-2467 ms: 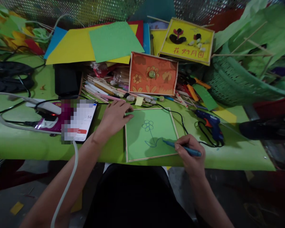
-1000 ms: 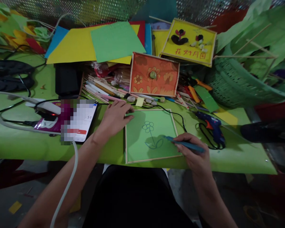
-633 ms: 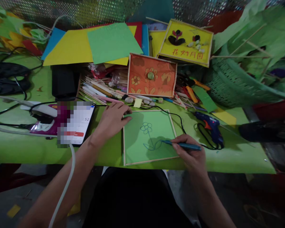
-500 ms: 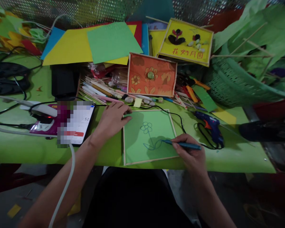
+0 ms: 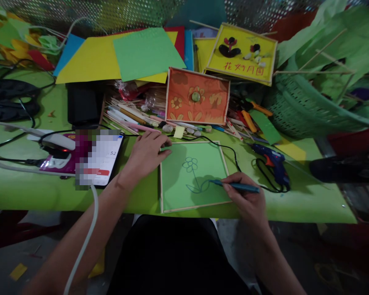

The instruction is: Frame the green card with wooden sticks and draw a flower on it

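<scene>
A green sheet framed with thin wooden strips (image 5: 175, 180) lies on the table in front of me. Drawn on it is a flower (image 5: 190, 164) with a stem and curved leaf lines. My right hand (image 5: 247, 190) grips a dark teal marker (image 5: 241, 187), its tip at the end of the right leaf line. At the sheet's upper left corner rests my left hand (image 5: 149, 150), fingers loosely spread and holding nothing, with the thumb at the frame's edge.
To the left are a phone (image 5: 106, 164) and a purple power strip (image 5: 60, 162). A blue glue gun (image 5: 272, 162) lies right of the sheet. Behind stand an orange framed picture (image 5: 197, 96), sticks and pens (image 5: 132, 112), and a green basket (image 5: 310, 102). A black cord passes behind the sheet.
Almost nothing differs. The view has shifted very slightly, and the marker stays at the right leaf line in my right hand.
</scene>
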A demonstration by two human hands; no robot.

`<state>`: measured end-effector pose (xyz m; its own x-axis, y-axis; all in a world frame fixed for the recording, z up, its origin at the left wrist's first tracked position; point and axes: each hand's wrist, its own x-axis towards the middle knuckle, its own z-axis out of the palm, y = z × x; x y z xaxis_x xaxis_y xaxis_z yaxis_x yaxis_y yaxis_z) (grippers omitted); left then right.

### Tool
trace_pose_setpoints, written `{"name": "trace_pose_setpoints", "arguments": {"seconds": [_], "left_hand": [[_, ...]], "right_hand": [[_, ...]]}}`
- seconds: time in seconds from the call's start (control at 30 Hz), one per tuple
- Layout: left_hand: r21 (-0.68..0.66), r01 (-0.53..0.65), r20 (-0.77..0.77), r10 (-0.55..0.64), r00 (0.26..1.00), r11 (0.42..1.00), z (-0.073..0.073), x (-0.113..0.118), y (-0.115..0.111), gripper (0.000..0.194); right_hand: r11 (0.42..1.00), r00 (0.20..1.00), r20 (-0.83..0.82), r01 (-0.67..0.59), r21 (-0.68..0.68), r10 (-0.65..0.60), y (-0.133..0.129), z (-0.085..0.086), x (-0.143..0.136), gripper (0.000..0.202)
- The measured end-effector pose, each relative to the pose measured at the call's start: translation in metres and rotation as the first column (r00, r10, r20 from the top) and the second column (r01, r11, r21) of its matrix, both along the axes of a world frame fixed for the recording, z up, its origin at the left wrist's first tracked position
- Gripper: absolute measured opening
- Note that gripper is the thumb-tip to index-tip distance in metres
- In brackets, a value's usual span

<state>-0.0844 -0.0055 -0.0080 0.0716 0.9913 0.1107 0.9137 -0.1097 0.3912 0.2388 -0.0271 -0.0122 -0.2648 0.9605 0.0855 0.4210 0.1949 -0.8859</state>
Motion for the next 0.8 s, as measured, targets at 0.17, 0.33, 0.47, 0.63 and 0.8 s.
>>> {"name": "trace_pose_setpoints", "arguments": {"seconds": [0.17,0.33,0.47,0.63,0.8], "left_hand": [[0.011,0.004,-0.016,-0.004,1.0,1.0,-0.0004,0.0003,0.0002,0.014],[0.012,0.001,-0.021,-0.001,1.0,1.0,0.0007,0.0008,-0.0003,0.014],[0.004,0.001,-0.004,-0.001,1.0,1.0,-0.0015,-0.0006,0.0003,0.015],[-0.008,-0.002,0.008,0.002,1.0,1.0,0.0,0.0,0.0003,0.013],[-0.016,0.003,0.019,-0.003,1.0,1.0,0.0029,0.0018,-0.0004,0.014]], "right_hand": [[0.999,1.0,0.015,-0.013,0.03,0.013,0.0005,0.0012,-0.0001,0.007],[1.0,1.0,0.018,-0.017,0.026,0.016,-0.0001,0.0022,-0.0004,0.006],[0.999,0.999,0.008,-0.04,0.005,0.04,-0.0016,0.0017,0.0001,0.005],[0.997,0.997,0.002,-0.079,0.006,0.079,-0.0021,0.0018,0.0003,0.004],[0.992,0.992,-0.008,-0.127,-0.002,0.127,-0.0025,0.0032,-0.0007,0.004]]}}
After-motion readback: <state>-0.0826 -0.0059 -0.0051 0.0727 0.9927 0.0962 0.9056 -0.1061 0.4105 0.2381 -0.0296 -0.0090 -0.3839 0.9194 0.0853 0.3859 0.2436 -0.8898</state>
